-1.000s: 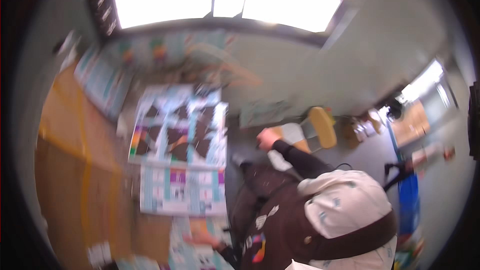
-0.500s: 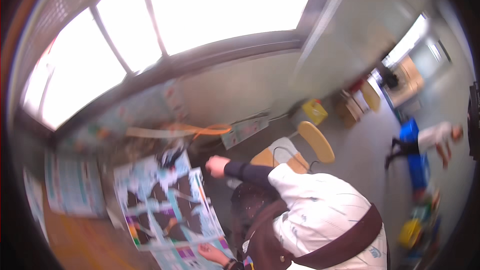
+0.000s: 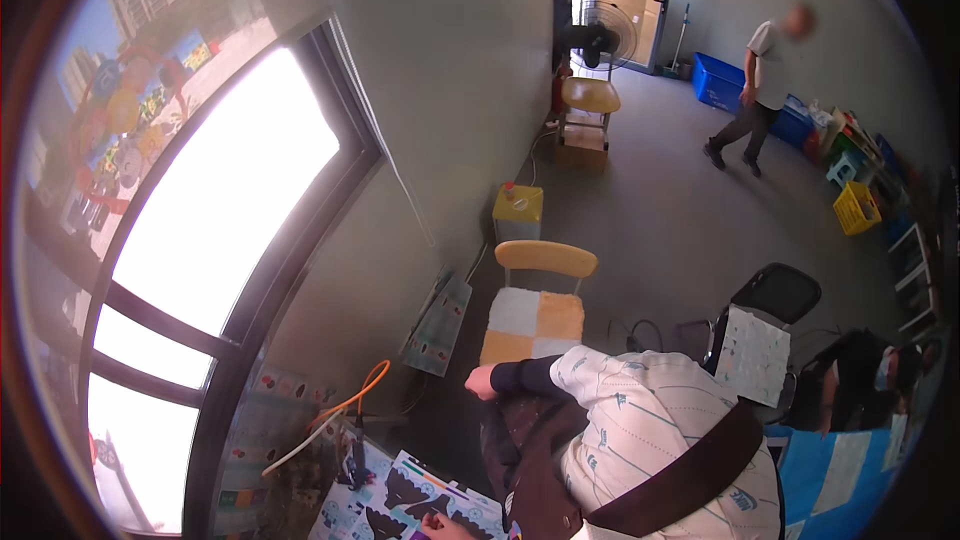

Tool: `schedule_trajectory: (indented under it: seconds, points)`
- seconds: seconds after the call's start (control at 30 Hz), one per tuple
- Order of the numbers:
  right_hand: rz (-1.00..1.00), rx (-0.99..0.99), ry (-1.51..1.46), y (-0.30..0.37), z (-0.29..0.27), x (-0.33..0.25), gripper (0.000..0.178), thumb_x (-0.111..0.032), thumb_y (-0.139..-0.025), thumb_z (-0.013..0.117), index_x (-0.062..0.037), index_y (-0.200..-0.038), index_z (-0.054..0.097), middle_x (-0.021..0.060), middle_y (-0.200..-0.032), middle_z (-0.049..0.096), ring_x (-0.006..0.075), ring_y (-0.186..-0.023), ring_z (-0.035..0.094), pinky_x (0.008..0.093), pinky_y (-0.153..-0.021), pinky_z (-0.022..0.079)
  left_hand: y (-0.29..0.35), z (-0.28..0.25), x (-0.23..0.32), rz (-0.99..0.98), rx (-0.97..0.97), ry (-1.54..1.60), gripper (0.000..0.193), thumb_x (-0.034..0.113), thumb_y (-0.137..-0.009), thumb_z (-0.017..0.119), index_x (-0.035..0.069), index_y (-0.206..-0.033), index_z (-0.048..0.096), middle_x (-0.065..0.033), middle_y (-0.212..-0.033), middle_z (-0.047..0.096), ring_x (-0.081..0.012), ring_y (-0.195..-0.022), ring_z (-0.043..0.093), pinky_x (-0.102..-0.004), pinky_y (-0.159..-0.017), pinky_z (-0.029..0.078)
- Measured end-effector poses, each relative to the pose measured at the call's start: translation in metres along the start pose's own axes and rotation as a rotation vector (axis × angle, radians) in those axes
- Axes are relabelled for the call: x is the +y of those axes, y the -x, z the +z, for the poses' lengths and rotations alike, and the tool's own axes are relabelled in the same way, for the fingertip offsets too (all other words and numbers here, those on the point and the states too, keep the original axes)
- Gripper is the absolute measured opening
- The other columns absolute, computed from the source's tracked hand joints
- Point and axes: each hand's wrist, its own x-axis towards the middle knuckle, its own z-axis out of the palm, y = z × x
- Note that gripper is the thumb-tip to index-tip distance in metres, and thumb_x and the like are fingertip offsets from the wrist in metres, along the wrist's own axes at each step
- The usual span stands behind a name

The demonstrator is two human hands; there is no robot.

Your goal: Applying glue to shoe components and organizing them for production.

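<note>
**Own hands out of sight, picture sheets at the near edge**

Left hand and right hand of the camera wearer: not in the picture, so cannot tell if open or closed, or holding anything.

Close by, at the near right: another person in a white striped shirt point(image 3: 660, 430) with a brown strap point(image 3: 680, 480). One hand of that person point(image 3: 482, 381) stretched out to the left, curled up, with nothing seen in it, just beside a chair cushion point(image 3: 530, 325) of white and orange squares. Other hand of that person point(image 3: 440, 525) down at the near edge, resting on the colourful picture sheets point(image 3: 400, 500). Fingers too small to tell how far open.

Left of the sheets: an orange cable point(image 3: 350, 402) and a big bright window point(image 3: 210, 230). Behind the cushion: a wooden chair back point(image 3: 546, 258), then a yellow box point(image 3: 518, 212) by the wall.

Far away: a standing fan point(image 3: 600, 35), blue crates point(image 3: 718, 80) and a person walking point(image 3: 765, 90). On the right: a yellow crate point(image 3: 858, 208) and a black chair point(image 3: 780, 290).
</note>
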Motion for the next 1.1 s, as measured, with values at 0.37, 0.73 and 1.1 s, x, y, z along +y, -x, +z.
schedule_trajectory:
  seconds: [0.37,0.73,1.1]
  points:
    - [-0.144,0.101,0.115,0.016,-0.017,0.005,0.02,-0.013,-0.069,0.06,-0.0007,-0.083,0.07,0.02,-0.085,0.068,0.0376,-0.086,0.066,0.0455,-0.075,0.053,-0.048,0.092,0.039,0.221,-0.236,0.057,0.027,0.007,-0.082,0.061,-0.002,-0.107,0.06,-0.0143,-0.091,0.064,-0.0273,-0.08,0.06,-0.0345,-0.074,0.049]
    - [0.022,0.113,0.128,0.019,-0.022,0.003,0.019,-0.015,-0.071,0.063,-0.0012,-0.082,0.071,0.0201,-0.088,0.069,0.0365,-0.088,0.066,0.0437,-0.077,0.053,-0.069,0.115,0.032,0.267,-0.301,0.062,0.026,0.004,-0.08,0.061,-0.003,-0.105,0.059,-0.0137,-0.093,0.063,-0.0248,-0.082,0.06,-0.0329,-0.075,0.049]
    - [-0.045,0.023,0.142,0.019,-0.021,-0.006,0.024,-0.016,-0.069,0.061,-0.001,-0.086,0.07,0.0207,-0.087,0.068,0.038,-0.087,0.065,0.045,-0.076,0.053,-0.038,0.064,-0.015,0.142,-0.122,0.154,0.025,0.001,-0.079,0.061,-0.003,-0.103,0.058,-0.013,-0.094,0.061,-0.0222,-0.084,0.059,-0.0313,-0.077,0.049]
